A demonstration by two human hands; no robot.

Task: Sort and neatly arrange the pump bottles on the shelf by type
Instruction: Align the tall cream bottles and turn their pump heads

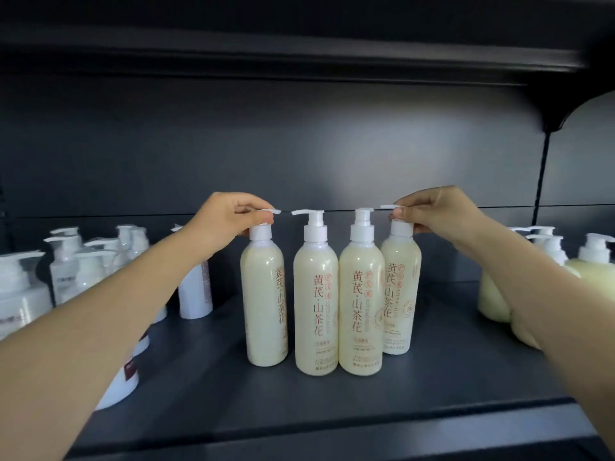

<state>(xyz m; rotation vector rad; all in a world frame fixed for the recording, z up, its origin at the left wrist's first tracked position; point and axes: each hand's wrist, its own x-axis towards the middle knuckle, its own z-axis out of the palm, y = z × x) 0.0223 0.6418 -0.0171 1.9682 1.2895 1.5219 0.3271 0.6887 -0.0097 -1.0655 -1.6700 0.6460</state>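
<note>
**Step in hand (judged):** one type, the four tall cream bottles (361,311), is being squared into a row. They stand upright on the shelf (332,410) between the two hands, sides touching or nearly so.

**Hands:**
- The left hand (233,214) has fingers and thumb curled round the pump head of the outer-left bottle (264,304).
- The right hand (436,211) pinches the pump head of the outer-right bottle (401,287).
- Both bases look to be resting on the shelf, not lifted.

**Findings:**
- The two middle bottles (316,311) are held by nothing and stand slightly nearer the person than the gripped pair.
- The outer-right bottle is partly behind its neighbour.
- The nozzles disagree in direction.
- The outer-left label is turned aside, while the middle labels face forward.

**Next move (judged):** draw both gripped bottles forward until the fronts line up, then turn labels and nozzles one way. A tall, narrow bottle steered by its top may tip, so the bases should slide, not lift.

**Containers:**
- The tall bottles are translucent and filled with pale cream liquid up to the shoulder.
- Beyond the left hand stands a cluster of white bottles (66,271). They are opaque, so their contents cannot be told.
- Beyond the right hand are rounded bottles (496,301) with a pale yellow-green fill, partly hidden by the forearm.
- Both groups stand apart from the row.
</note>
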